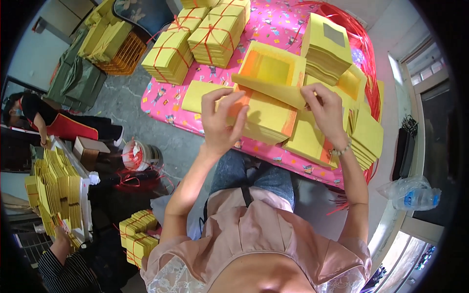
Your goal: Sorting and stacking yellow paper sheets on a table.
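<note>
A stack of yellow paper sheets with orange-edged ends lies in front of me on the pink table. Above it, one yellow paper sheet is lifted and folded over along its far edge. My right hand pinches the right end of that sheet. At the left end of the stack is my left hand, its fingers bent but apart beside the orange strip. Just beyond stands another stack with a gold-coloured square and an orange border on its top sheet.
Yellow bundles tied with red string stand at the table's back left. A tall yellow stack and red strings are at the back right. Left on the floor is a bucket; two other people handle yellow paper there.
</note>
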`<control>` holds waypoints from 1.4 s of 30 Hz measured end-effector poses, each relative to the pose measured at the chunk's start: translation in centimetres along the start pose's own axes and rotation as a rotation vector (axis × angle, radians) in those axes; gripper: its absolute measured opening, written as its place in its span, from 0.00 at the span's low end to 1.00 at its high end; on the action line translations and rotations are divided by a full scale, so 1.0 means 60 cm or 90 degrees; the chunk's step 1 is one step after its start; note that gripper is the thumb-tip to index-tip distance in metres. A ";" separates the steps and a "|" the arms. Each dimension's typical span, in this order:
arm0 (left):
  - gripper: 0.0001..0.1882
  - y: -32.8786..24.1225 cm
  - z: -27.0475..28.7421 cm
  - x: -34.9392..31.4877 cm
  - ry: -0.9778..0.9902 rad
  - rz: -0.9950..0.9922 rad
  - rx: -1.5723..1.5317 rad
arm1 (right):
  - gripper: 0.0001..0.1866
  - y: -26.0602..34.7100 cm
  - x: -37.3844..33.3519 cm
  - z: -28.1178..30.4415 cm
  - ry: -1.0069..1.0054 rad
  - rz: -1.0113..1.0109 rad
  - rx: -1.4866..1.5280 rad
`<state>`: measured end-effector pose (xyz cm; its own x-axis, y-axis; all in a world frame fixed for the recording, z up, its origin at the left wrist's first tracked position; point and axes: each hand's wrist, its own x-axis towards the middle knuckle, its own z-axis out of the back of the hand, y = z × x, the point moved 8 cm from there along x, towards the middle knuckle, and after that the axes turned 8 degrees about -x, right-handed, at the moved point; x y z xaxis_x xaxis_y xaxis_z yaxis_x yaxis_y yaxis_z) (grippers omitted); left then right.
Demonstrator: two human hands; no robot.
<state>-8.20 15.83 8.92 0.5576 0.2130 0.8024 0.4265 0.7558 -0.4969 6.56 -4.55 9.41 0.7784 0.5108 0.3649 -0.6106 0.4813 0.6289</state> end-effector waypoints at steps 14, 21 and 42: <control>0.36 0.021 -0.177 0.070 0.390 -0.090 0.177 | 0.22 -0.146 0.183 -0.024 0.073 -0.106 -0.081; 0.38 0.057 -0.204 0.073 0.451 -0.043 0.147 | 0.21 -0.136 0.213 -0.021 -0.034 0.000 -0.216; 0.38 0.071 -0.218 0.069 0.489 -0.018 0.174 | 0.17 -0.110 0.259 -0.124 0.174 0.050 -0.158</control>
<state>5.23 11.87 5.79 0.9245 -0.2170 0.3133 0.3138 0.9001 -0.3024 21.61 5.53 5.85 0.6809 0.7081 0.1869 -0.7094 0.5743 0.4087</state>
